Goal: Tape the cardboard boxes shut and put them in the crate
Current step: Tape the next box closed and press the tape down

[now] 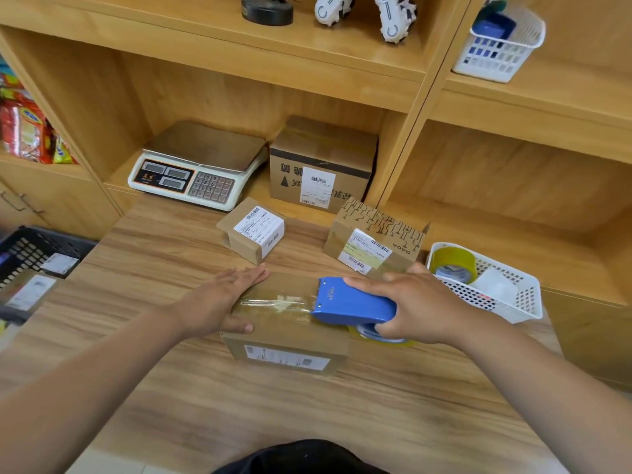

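A flat cardboard box lies on the wooden table in front of me, a strip of clear tape across its top. My left hand presses flat on the box's left end. My right hand grips a blue tape dispenser whose front edge sits on the box's right part, at the end of the tape strip. Two smaller labelled boxes, one plain and one with a printed pattern, stand behind it. A black crate holding boxes sits at the far left.
A weighing scale and a larger cardboard box stand in the shelf niche behind the table. A white basket with a yellow tape roll stands at the table's right edge. Another white basket sits on an upper shelf.
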{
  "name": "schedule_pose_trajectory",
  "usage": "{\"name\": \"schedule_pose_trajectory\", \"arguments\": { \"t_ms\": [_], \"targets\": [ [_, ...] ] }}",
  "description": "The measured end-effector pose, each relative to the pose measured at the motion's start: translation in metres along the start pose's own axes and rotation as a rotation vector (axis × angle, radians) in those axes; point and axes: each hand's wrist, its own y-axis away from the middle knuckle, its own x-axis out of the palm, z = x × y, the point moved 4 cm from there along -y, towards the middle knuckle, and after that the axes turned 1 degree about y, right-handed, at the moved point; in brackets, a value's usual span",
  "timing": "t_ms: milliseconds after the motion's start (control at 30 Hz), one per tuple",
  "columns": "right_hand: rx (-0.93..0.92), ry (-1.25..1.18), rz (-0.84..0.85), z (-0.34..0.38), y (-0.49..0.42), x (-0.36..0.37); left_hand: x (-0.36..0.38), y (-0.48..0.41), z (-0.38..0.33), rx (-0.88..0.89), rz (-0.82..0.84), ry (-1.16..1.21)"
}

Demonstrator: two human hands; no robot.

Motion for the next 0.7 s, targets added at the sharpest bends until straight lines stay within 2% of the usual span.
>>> {"name": "schedule_pose_trajectory", "arguments": {
  "t_ms": [167,267,700],
  "targets": [
    [0.012,0.01,-0.063,-0.04,0.026,0.007,0.0,0.001,-0.003,-0.005,0.021,-0.023],
    [0.046,-0.027,-0.032,-0.063,0.041,0.012,0.002,0.0,0.0,-0.018,0.033,-0.018],
    [0.031,0.047,-0.053,-0.101,0.052,0.054,0.005,-0.001,0.005,-0.052,0.047,-0.035]
  ]
}}
